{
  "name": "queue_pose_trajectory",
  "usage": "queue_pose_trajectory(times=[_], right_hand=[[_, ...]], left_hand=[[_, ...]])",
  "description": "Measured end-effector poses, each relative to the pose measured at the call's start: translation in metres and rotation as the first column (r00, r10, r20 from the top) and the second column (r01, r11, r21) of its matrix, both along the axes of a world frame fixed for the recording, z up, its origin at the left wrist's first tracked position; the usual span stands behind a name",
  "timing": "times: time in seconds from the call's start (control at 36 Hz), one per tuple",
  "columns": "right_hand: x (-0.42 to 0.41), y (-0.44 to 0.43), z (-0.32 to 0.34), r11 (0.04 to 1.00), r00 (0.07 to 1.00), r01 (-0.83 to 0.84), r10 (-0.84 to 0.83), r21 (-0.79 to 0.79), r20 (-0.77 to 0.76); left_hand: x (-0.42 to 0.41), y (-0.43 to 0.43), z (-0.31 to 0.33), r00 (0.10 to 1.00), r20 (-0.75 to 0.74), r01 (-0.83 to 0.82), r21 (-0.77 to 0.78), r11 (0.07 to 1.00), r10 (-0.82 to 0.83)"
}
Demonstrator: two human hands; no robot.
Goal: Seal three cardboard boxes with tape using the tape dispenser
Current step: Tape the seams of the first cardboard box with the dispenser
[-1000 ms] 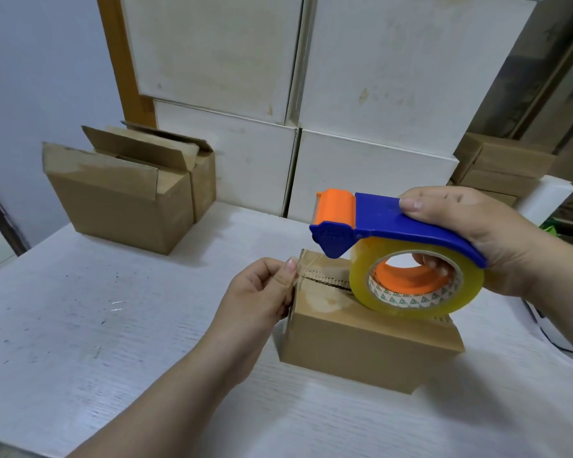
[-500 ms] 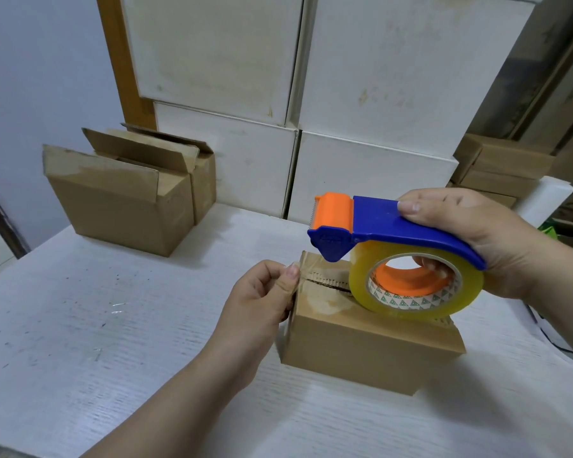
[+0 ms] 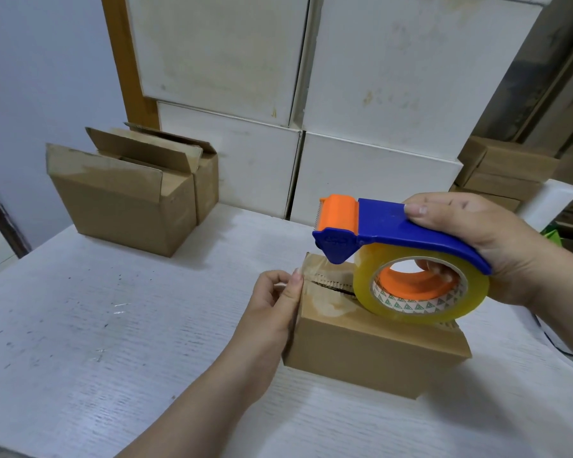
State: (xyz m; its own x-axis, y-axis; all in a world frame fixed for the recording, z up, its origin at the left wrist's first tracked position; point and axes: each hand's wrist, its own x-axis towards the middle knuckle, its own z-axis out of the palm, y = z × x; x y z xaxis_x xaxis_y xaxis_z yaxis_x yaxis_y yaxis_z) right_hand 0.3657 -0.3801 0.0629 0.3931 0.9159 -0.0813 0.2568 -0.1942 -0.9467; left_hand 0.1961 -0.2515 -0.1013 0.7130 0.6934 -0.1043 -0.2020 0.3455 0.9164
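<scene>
Above the box (image 3: 371, 355), right grip (image 3: 497, 246) clasps the tape dispenser (image 3: 394, 233).

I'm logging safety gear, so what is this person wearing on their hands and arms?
Nothing visible. The left hand and right hand are ungloved, without rings or watch; both forearms show no sleeves. Nails short, unpainted.

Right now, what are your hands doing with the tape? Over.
Left hand pins tape end on box edge. Right hand grips tape dispenser above box. Seam open; two open boxes waiting behind, nothing blocking.
</scene>
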Motion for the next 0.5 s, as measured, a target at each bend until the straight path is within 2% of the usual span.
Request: queue_pose_trajectory(times=[0.14, 0.31, 0.42, 0.5], right_hand=[[0.0009, -0.0002, -0.0010, 1.000, 1.000, -0.002, 0.002, -0.006, -0.003], [-0.0007, 0.0004, 0.0012, 1.000, 1.000, 0.025, -0.025, -0.017, -0.004], [-0.0039, 0.0008, 0.0031, 0.998, 0.998, 0.057, -0.057, -0.029, 0.002], [-0.0052, 0.0003, 0.0042, 0.997, 0.998, 0.067, -0.067, -0.029, 0.002]], left_hand=[[0.0018, 0.0002, 0.0038, 0.993, 0.081, 0.091, -0.106, 0.990, -0.083], [0.0059, -0.0052, 0.0054, 0.999, 0.048, 0.022, -0.110, 0.994, -0.017], [0.0029, -0.0077, 0.0070, 0.999, -0.032, -0.036, -0.002, 0.999, 0.036], [-0.0033, -0.0005, 0.0075, 0.991, -0.029, -0.124, 0.197, 0.973, 0.132]])
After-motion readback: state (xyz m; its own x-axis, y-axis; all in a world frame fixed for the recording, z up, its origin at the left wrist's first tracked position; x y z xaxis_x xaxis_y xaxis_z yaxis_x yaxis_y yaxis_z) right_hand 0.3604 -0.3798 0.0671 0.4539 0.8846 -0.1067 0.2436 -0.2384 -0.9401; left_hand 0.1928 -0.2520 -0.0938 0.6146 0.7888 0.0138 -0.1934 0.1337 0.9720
